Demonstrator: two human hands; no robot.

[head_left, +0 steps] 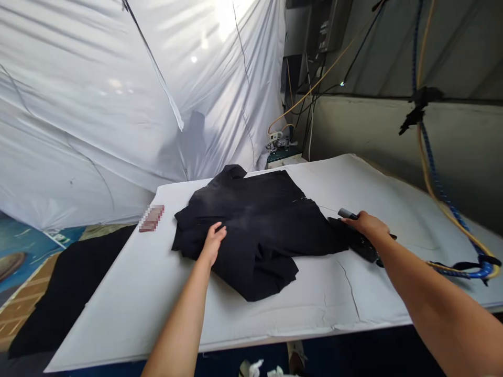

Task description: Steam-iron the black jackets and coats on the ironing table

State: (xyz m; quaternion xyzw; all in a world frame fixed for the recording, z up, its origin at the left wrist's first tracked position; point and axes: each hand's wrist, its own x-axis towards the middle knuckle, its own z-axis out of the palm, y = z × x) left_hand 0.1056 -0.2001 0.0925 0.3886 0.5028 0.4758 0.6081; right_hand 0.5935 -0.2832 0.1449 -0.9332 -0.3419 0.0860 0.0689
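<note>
Pressing looked to be partway through. The black garment (pixel 243 214) lay spread across the middle of the white worktop (pixel 113 309), its broad central part fairly flat, with faint paler patches near the middle whose cause I could not tell. Laying out seemed done, then, while smoothing seemed unfinished: folds bunched around the flap at its near edge, a loose fold stood at the far edge, and shallow creases crossed the left end. The left hand (pixel 214 243) rested on the near left part of the cloth, fingers loosely parted and gripping nothing that showed. The right hand (pixel 371 225) was closed around the handle of what appeared to be an iron (pixel 363 248), at the garment's right end; whether its underside met the cloth was hidden. A blue-and-yellow cord bundle (pixel 428 152) hung at the right and looped back towards it. How many areas had already been pressed could not be told, but judging by the creases, the near flap and left end seemed the likeliest parts left.
</note>
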